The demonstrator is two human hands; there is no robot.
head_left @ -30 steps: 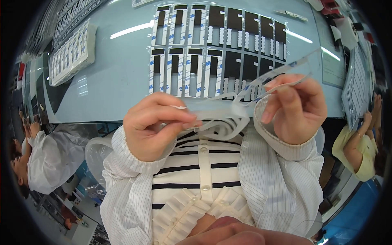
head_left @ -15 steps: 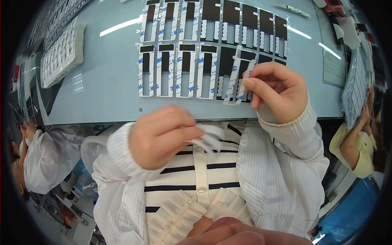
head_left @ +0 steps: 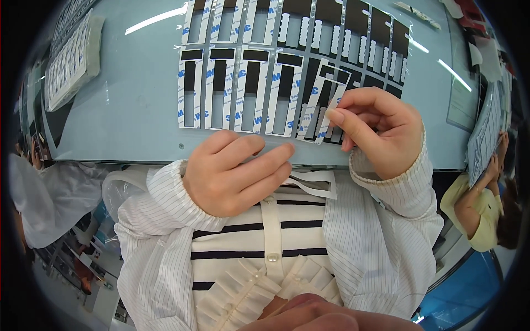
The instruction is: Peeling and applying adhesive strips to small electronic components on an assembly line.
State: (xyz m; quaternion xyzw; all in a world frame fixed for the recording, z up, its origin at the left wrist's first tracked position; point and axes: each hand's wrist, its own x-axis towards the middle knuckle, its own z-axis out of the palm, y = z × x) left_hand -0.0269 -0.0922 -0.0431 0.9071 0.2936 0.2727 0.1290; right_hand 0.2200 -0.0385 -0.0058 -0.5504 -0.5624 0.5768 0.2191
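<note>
My right hand (head_left: pixel 381 129) pinches a narrow, U-shaped double-sided tape frame (head_left: pixel 310 110), white with blue print, between thumb and index finger. It lies slanted over the lower row of black panels, near their right end. My left hand (head_left: pixel 237 171) is at the table's near edge, its fingers stretched and apart. Just beyond its fingertips, below the table edge, hangs a white peeled backing strip (head_left: pixel 326 187); whether the fingers touch it I cannot tell. Left of my right hand, several black panels (head_left: pixel 253 85) carry matching tape frames. Others (head_left: pixel 326 22) show bare black with white scalloped strips.
A stack of printed tape sheets (head_left: pixel 74 63) stands at the table's left, beside dark racks. A slim tool (head_left: pixel 417 15) lies at the far right. Past the right edge, a person in yellow (head_left: pixel 469 212) works near white sheets; another person in white (head_left: pixel 41 201) is at the left.
My left hand has moved up and right, and its fingers have spread from the backing strip they held. The tape frame has tilted slightly in my right hand. The view has shifted a little.
</note>
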